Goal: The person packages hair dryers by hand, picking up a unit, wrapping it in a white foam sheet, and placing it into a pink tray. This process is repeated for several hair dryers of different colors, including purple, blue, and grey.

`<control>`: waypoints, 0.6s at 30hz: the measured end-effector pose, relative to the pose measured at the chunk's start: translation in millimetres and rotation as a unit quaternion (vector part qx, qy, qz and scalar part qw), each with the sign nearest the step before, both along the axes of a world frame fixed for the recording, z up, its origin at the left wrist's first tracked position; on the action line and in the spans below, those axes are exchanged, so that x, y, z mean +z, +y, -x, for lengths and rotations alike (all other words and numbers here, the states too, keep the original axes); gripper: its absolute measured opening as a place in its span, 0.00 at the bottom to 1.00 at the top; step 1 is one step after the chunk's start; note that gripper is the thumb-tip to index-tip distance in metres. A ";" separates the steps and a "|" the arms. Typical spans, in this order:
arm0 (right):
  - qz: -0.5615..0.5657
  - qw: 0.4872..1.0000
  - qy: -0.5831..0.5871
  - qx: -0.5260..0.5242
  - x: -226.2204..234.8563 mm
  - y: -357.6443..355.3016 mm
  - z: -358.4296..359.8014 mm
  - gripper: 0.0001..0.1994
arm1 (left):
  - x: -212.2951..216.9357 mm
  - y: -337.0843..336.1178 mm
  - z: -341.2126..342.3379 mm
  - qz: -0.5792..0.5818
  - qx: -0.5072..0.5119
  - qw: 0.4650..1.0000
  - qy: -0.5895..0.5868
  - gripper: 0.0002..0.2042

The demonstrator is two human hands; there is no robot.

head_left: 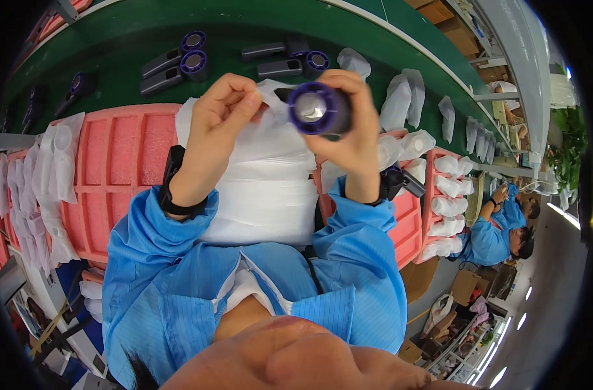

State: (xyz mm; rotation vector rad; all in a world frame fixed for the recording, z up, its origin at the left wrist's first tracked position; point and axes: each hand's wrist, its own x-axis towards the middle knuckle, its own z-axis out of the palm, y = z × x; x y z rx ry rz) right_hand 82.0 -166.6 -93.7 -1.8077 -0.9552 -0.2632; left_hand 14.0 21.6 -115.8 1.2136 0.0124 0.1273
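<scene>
The right hand (352, 140) is wrapped around a dark handheld device with a purple ring (319, 109) at its round end, fingers curled tight on the body so that the ringed end faces the camera. The left hand (215, 127) sits just left of that device, thumb and forefinger pinched together on the edge of a thin white foam bag (270, 162), which hangs down below the device and spreads over a stack of white foam bags (264, 208) lying beneath both hands. Both wrists wear dark bands, and blue sleeves (355, 253) come up from the lower edge.

Left of the held device a pink foam tray (124, 169) rests on the surface, its long compartments bare. Further left of the device, white bagged pieces (56, 156) are draped along the tray's edge. Right of the device a second pink tray (410, 218) shows behind the right wrist, and beyond it a third pink tray (449, 195) holds rows of white wrapped items.

Above the device runs a green conveyor belt (244, 26). On it lie several unwrapped dark devices (179, 65) with purple rings, some up and left of the held one, another pair (290, 62) directly above it. Up and right of the held device, white bagged items (400, 97) lie along the belt.

Far right of the device, another person in blue (498, 234) works at the same line
</scene>
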 end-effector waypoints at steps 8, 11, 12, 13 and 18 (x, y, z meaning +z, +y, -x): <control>0.094 0.989 -0.110 -0.010 -12.3 35.8 18.8 0.37 | -3.2 -1.2 7.0 0.145 0.049 0.986 -0.064 0.05; 0.082 0.986 -0.134 -0.050 -12.9 36.0 8.9 0.36 | -2.0 -11.6 12.5 -0.369 0.174 0.862 -0.301 0.14; 0.075 0.984 -0.146 -0.069 -12.8 36.4 6.3 0.36 | -5.2 -13.3 12.4 -0.370 0.175 0.861 -0.300 0.14; 0.074 0.984 -0.146 -0.067 -13.5 36.2 5.4 0.36 | -10.6 -15.4 12.0 -0.377 0.170 0.857 -0.307 0.17; 0.060 0.978 -0.132 -0.148 -24.8 33.8 4.6 0.37 | 1.8 -18.3 10.6 -0.404 0.139 0.873 -0.236 0.22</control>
